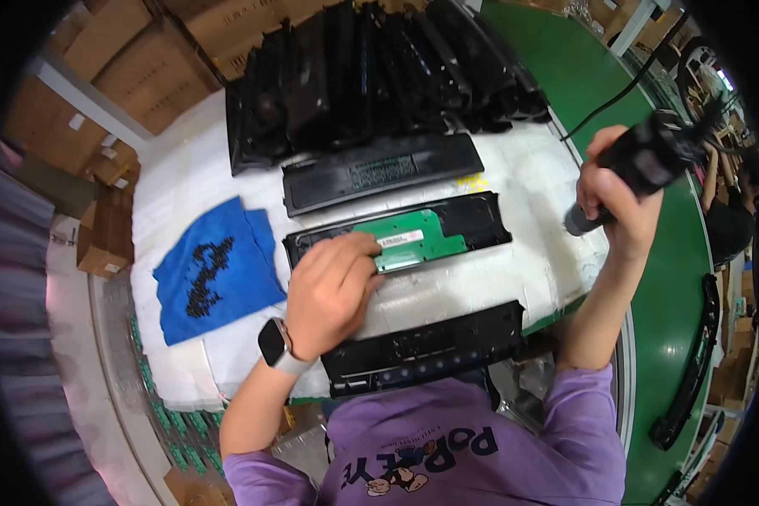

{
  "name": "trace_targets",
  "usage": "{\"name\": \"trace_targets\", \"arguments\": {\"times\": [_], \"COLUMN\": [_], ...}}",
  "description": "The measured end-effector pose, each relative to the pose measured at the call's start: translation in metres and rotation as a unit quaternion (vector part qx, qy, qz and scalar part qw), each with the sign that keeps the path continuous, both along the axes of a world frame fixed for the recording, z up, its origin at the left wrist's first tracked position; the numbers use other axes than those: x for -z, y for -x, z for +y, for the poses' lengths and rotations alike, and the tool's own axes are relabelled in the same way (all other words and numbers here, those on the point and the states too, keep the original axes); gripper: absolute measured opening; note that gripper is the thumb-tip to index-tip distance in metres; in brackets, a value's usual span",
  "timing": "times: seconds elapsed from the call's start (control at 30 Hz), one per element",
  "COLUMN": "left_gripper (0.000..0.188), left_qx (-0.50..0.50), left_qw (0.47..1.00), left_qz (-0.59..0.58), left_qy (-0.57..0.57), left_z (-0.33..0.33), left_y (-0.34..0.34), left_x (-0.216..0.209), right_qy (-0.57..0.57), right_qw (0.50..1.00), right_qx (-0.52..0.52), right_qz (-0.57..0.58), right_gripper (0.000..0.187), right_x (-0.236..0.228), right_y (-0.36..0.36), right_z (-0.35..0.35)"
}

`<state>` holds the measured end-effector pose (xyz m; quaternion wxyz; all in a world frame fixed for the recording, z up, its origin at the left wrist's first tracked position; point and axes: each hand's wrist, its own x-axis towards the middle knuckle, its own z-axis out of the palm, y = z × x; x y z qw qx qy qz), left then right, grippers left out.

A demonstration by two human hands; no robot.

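My left hand (333,282), with a watch on its wrist, presses bent, closed fingers on the left end of a green circuit board (430,236). What lies under the fingertips is hidden. The board rests inside a long black plastic housing (485,219) on the white-covered table. Raised at the right, my right hand (620,190) is closed around a black electric screwdriver (649,156), held tilted and apart from the board. Left of the housing, a heap of small black screws (207,274) lies on a blue cloth (257,244).
Beyond the board, another black housing (379,173) lies crosswise, with a pile of black housings (371,76) behind it. A third housing (426,346) is at the near edge. A black cable (624,105) curves above the green surface (658,337). Cartons (148,72) stand far left.
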<state>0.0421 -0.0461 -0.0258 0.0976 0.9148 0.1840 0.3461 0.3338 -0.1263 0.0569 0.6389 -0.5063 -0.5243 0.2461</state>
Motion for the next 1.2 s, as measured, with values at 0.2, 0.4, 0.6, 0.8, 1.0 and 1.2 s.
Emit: {"name": "trace_targets", "arguments": {"times": [0.2, 0.4, 0.6, 0.8, 1.0, 1.2], "left_gripper": [0.023, 0.025, 0.04, 0.024, 0.021, 0.024], "left_qx": [-0.027, -0.06, -0.093, -0.259, -0.672, -0.791], "left_qw": [0.999, 0.997, 0.986, 0.953, 0.697, 0.603], "left_qz": [0.0, 0.054, 0.014, -0.121, -0.244, 0.053], "left_qy": [-0.039, -0.002, -0.139, -0.104, -0.051, 0.094], "left_z": [0.02, 0.058, 0.044, -0.029, -0.142, -0.241], "left_y": [-0.015, -0.019, 0.003, 0.116, 0.261, 0.398], "left_x": [-0.025, -0.01, -0.02, -0.025, 0.08, 0.215], "right_qy": [0.194, 0.244, 0.253, 0.294, 0.3, 0.187], "right_qw": [0.902, 0.855, 0.808, 0.765, 0.723, 0.665], "right_qx": [0.251, 0.268, 0.232, 0.242, 0.271, 0.321], "right_qz": [-0.293, -0.372, -0.478, -0.519, -0.56, -0.648], "right_gripper": [0.037, 0.046, 0.05, 0.05, 0.048, 0.046], "right_x": [0.029, 0.061, 0.085, 0.101, 0.115, 0.094], "right_y": [-0.017, -0.029, -0.025, -0.054, -0.049, -0.007], "right_z": [0.017, 0.028, 0.032, 0.026, 0.036, 0.019]}}
